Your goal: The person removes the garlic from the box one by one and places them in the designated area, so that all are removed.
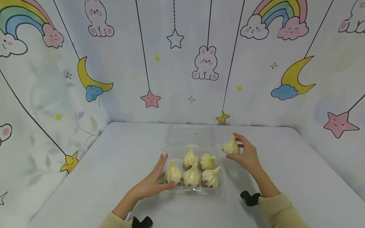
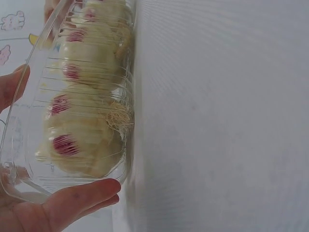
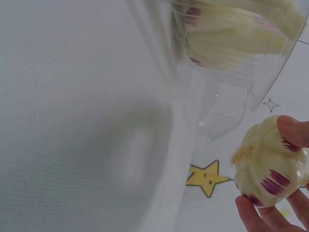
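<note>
A clear plastic clamshell tray (image 1: 219,185) lies on the table with its lid (image 1: 189,134) folded back. Several pale garlic bulbs with purple streaks (image 1: 191,176) sit in it. My left hand (image 1: 155,180) rests against the tray's left side, fingers straight along its wall (image 2: 29,188). My right hand (image 1: 245,153) holds one more garlic bulb (image 1: 231,147) in its fingertips, lifted just right of the tray's far corner. In the right wrist view that bulb (image 3: 263,164) shows its root end, pinched by my fingers (image 3: 294,130).
The table (image 1: 285,164) is pale grey and walled on three sides by a cartoon-print cloth (image 1: 182,63). Bare tabletop extends to the left and right of the tray.
</note>
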Action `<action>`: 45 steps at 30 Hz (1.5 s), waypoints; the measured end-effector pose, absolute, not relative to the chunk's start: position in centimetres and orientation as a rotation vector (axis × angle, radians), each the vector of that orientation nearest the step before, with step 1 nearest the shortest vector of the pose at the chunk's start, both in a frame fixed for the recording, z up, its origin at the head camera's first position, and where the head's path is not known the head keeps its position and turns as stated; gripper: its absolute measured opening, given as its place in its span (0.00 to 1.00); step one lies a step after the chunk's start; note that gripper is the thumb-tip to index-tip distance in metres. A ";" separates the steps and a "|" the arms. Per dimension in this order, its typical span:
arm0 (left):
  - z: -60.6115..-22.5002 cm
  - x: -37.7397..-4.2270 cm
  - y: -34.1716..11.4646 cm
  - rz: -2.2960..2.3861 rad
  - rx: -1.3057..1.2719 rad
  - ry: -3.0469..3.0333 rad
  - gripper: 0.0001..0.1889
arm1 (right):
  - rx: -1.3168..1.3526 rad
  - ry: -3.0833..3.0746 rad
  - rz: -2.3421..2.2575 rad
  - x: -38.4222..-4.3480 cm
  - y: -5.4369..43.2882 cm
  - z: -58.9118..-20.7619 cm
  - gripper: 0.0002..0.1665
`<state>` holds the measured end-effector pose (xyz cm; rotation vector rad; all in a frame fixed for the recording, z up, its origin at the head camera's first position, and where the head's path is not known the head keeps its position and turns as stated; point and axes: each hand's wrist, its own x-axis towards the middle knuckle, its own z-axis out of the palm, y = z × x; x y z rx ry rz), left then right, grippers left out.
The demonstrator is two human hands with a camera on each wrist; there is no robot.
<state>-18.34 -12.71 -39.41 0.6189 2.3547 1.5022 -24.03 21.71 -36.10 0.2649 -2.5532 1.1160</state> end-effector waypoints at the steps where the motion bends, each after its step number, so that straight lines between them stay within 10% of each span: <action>1: -39.4 -18.3 -12.7 1.504 0.619 2.353 0.52 | 0.262 -2.556 1.122 -24.1 21.8 -36.2 0.48; 45: -40.0 -18.6 -12.9 1.516 0.627 2.340 0.53 | 0.181 -2.813 1.037 -26.2 23.0 -39.0 0.53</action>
